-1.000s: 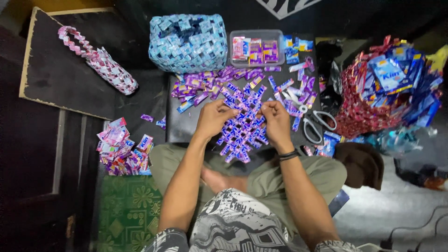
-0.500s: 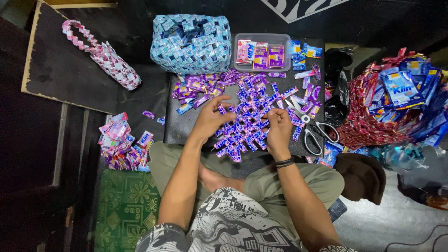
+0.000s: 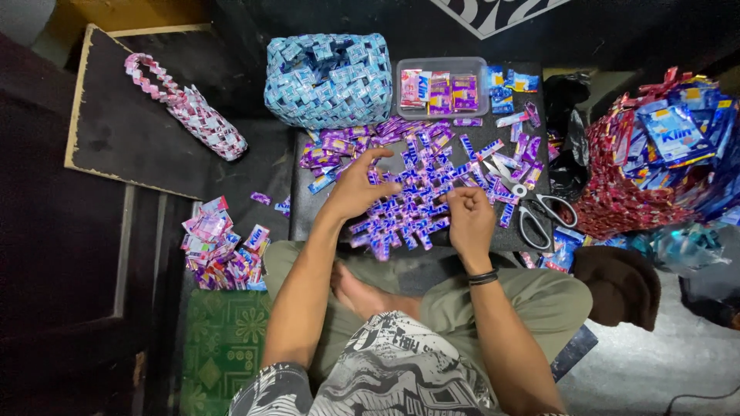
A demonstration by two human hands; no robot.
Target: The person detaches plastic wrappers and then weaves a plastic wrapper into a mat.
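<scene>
A home craft corner on the floor.
A woven blue bag (image 3: 327,77), wrapper piles (image 3: 220,246), scissors (image 3: 539,212) and a green mat (image 3: 223,347) show it.

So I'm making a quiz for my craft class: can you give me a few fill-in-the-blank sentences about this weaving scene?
1. Both hands, left hand and right hand, rest on a woven ____ mat.
2. The scissors lie beside the ____ hand.
3. The clear plastic box sits right of the woven ____ basket.
4. The wristband is on the ____ wrist.

Missing words: purple; right; blue; right
</scene>
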